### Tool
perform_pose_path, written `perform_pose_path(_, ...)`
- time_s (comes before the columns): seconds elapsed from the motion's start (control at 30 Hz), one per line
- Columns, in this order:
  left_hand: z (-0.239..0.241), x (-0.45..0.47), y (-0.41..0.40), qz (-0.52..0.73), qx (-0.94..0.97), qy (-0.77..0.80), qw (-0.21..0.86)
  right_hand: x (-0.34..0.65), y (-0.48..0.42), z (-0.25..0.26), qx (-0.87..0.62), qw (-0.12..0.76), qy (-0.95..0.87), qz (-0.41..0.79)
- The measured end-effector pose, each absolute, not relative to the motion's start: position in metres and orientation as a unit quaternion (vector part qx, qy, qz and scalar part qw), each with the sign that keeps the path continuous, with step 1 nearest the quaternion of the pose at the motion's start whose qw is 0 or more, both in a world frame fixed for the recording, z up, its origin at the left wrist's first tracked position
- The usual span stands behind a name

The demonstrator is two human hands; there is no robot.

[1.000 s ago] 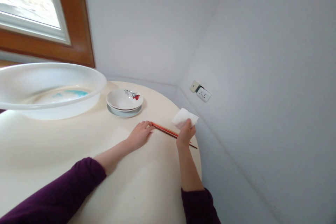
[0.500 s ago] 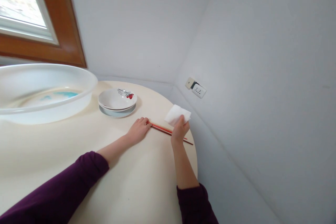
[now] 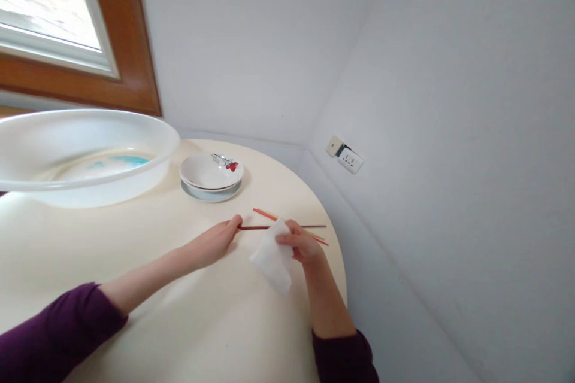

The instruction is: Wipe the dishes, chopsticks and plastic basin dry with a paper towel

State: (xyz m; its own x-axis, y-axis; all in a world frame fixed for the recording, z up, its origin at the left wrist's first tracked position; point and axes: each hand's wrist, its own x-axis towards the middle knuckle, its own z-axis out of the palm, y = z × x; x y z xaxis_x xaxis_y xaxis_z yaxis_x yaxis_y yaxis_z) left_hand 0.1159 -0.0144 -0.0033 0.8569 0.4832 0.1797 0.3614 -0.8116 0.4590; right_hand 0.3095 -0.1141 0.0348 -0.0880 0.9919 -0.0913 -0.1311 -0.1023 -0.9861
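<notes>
The left grip (image 3: 223, 240), now closed on 1 dark chopstick's (image 3: 254, 228) left end, has swung it across the lighter sticks (image 3: 265, 214) at the surface's (image 3: 215, 323) right side, the right grip (image 3: 303, 243) pinching white tissue (image 3: 272, 258) over its middle, seemingly singling it out.

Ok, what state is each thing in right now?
left hand: gripping one end of the dark chopstick
right hand: closed on the white cloth
dark chopstick: held, its middle hidden by the cloth
white cloth: gripped at one edge, the rest loose
other chopsticks: lying on the table, partly hidden
bowl: upright, stacked above a plate
basin: upright, open-topped
wall socket: nothing plugged in
window: can't tell if shut
</notes>
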Motion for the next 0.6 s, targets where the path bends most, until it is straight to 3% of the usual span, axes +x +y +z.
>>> perform_pose_path(0.07,0.007,0.095,-0.019,0.157,0.905,0.278,0.281,0.301,-0.117,0.037,-0.442,0.325,-0.553,0.627)
perform_pose_path(0.13,0.018,0.075,-0.026,0.199,0.867,0.315,0.330,0.289,-0.111,0.033,-0.463,0.276,-0.576,0.615)
perform_pose_path(0.27,0.028,0.048,-0.041,0.266,0.803,0.357,0.396,0.251,-0.087,0.012,-0.577,0.470,-0.420,0.520)
perform_pose_path(0.37,0.024,0.041,-0.051,0.278,0.779,0.359,0.432,0.222,-0.077,0.005,-0.520,0.593,-0.312,0.530)
perform_pose_path(0.5,0.013,0.042,-0.057,0.292,0.748,0.365,0.471,0.197,-0.083,0.018,-0.336,0.617,-0.279,0.654)
perform_pose_path(0.6,0.009,0.042,-0.056,0.304,0.733,0.369,0.484,0.192,-0.090,0.025,-0.283,0.606,-0.303,0.679)
